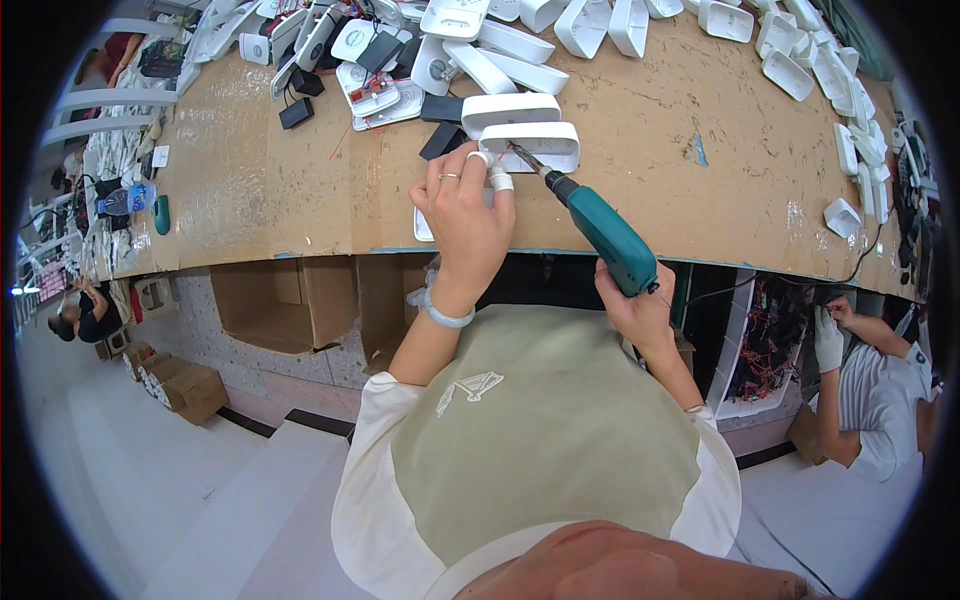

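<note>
My right hand (646,312) is wrapped round the rear of a green electric screwdriver (608,232) with a black cord. Its long metal bit points up and left into an open white plastic housing (556,146) on the table. My left hand (466,222) is bent at the left end of that housing, white covers on some fingertips, gripping its edge. A second white housing (512,108) stands right behind. Partly hidden by my left hand, another white piece (422,226) lies at the table's front edge. Black blocks (442,140) lie just left of the housings.
White housings (585,26) are heaped along the back of the cardboard-covered table (290,180), with more at the right (842,218). Wired units (368,90) lie back left. Below are an open cardboard box (285,305) and a bin of wires (768,345). A gloved co-worker (868,400) sits at the right.
</note>
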{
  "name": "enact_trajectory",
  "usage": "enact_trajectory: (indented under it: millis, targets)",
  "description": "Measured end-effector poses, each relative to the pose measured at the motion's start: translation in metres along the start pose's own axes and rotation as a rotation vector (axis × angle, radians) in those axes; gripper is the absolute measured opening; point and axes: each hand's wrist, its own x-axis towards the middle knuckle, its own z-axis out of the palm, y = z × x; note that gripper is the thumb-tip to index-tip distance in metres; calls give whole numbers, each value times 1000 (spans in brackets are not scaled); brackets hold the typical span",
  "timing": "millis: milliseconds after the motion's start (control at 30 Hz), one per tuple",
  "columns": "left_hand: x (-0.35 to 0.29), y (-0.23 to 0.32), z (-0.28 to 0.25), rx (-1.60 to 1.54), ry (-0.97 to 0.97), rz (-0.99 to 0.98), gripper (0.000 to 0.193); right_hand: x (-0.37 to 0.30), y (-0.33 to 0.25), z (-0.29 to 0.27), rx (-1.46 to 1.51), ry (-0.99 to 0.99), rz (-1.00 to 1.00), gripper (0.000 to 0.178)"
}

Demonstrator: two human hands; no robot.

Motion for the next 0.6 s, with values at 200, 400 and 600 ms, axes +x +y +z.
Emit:
enact_trajectory:
  millis: [200, 400, 600]
  targets:
    - [0, 1, 0, 6, -7, -7, 18, 3, -8, -3, -38, -22, -19, 32]
    - [0, 3, 1, 1, -8, -18, 17, 3, -9, -3, -27, -19, -20, 35]
    - [0, 4, 0, 0, -11, -22, 17, 4, -9, -4, -43, -25, -31, 36]
